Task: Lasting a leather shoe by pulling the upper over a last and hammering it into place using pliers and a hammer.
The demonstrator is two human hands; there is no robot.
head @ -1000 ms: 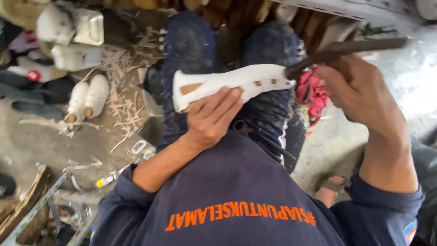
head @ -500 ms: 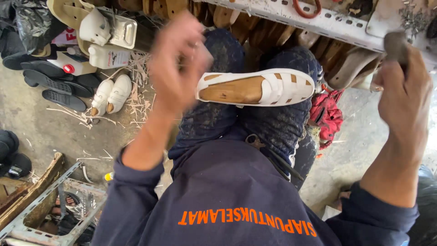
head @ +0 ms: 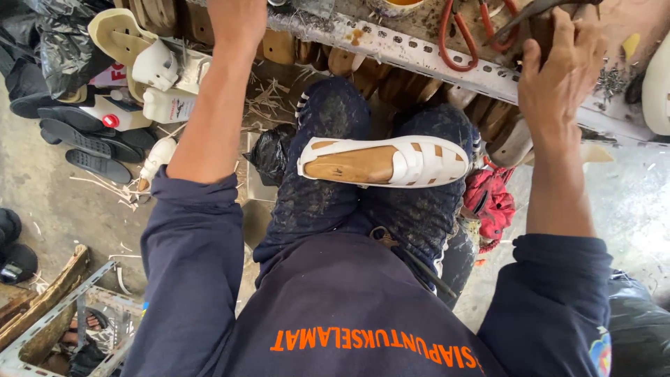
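Shoe [head: 387, 162]: lies flat across my knees so both hands are free.
Left hand [head: 237, 21]: up on the bench [head: 419, 52]; I cannot tell if it grips.
Right hand [head: 562, 66]: fingers curled round a dark tool [head: 537, 10].

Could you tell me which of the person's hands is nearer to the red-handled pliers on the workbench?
The right. The right hand rests on the workbench just beside the red-handled pliers, gripping a dark tool there. The left hand reaches up to the bench edge well off to the pliers' other side.

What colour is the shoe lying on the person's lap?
The shoe is white with woven straps, over a tan wooden form inside; the head view shows it.
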